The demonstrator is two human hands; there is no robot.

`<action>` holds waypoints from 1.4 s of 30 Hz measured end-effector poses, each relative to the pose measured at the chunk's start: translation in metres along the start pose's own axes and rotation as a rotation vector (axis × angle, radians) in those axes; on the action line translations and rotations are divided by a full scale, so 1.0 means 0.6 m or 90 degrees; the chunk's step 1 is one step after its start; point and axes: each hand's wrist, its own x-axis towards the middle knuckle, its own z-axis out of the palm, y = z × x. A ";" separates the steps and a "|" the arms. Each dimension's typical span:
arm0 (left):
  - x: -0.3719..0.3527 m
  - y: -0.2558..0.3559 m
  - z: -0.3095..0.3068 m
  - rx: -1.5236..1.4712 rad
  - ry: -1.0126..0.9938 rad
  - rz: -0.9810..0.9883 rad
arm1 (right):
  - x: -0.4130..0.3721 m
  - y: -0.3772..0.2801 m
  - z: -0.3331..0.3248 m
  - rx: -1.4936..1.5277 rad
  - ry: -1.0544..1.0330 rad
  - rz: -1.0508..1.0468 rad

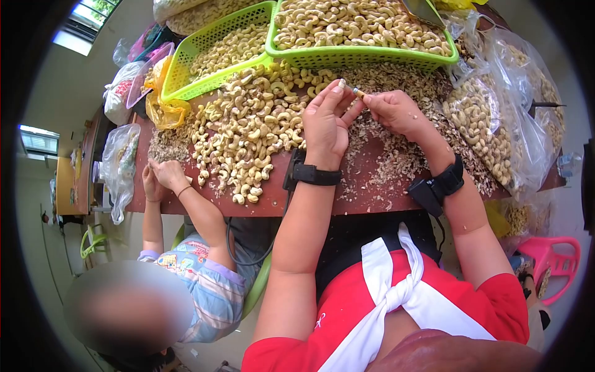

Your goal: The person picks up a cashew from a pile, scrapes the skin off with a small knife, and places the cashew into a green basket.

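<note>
My left hand (pixel 326 127) is closed with its palm turned up, pinching a pale cashew nut (pixel 342 83) at the fingertips. My right hand (pixel 396 113) grips a short, thin tool (pixel 359 93) with a tan and dark end. The tool points at my left fingers, close to the nut; its working tip is too small to make out. Under and beyond both hands, brown skin flakes (pixel 396 146) cover part of the reddish table (pixel 297 201). A loose heap of cashews (pixel 245 127) lies left of my left hand.
Two green baskets, a large one (pixel 372 59) and a smaller one (pixel 217 75), hold cashews at the back. Clear bags of cashews (pixel 480 118) stand at the right. Another person's hands (pixel 162 177) work at the table's left. A pink chair (pixel 555 260) stands at the lower right.
</note>
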 end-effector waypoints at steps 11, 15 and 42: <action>0.003 -0.003 0.001 0.022 0.024 -0.008 | 0.001 0.001 0.005 -0.023 -0.001 -0.026; 0.002 -0.002 0.001 0.039 0.031 -0.004 | 0.007 0.010 0.006 -0.016 -0.004 -0.026; 0.001 -0.013 -0.001 0.001 -0.084 -0.009 | 0.009 0.009 -0.010 -0.032 0.056 -0.025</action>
